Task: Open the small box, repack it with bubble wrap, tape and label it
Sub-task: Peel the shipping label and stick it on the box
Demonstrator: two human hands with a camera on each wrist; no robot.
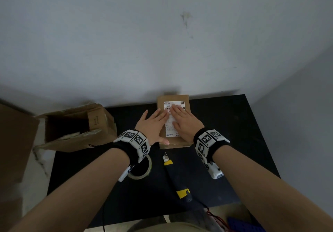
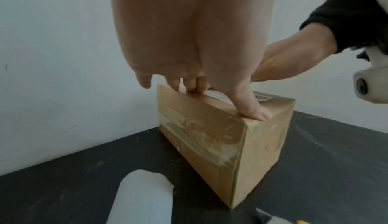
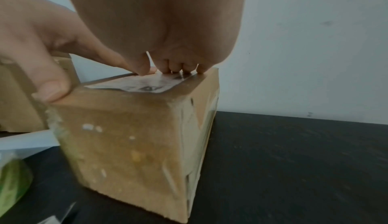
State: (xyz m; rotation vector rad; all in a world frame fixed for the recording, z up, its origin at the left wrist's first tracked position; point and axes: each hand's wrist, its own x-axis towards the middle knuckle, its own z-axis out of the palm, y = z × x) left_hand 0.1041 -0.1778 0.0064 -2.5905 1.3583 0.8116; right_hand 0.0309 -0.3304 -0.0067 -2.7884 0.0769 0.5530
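Note:
The small brown cardboard box (image 1: 187, 100) stands closed on the black table (image 1: 243, 141) near the wall, taped along its sides (image 2: 201, 138). A white shipping label (image 1: 169, 132) lies on its top (image 3: 144, 84). My left hand (image 1: 153, 125) lies flat on the box's left part, thumb at the near corner (image 2: 252, 109). My right hand (image 1: 183, 122) lies flat on the label with straight fingers (image 3: 172, 66) pressing down. Both hands hold nothing.
A larger open cardboard box (image 1: 75, 127) sits at the table's left end. A roll of clear tape (image 1: 142, 168) lies under my left wrist. A yellow-and-black utility knife (image 1: 178, 177) lies in front of the small box. The wall is close behind.

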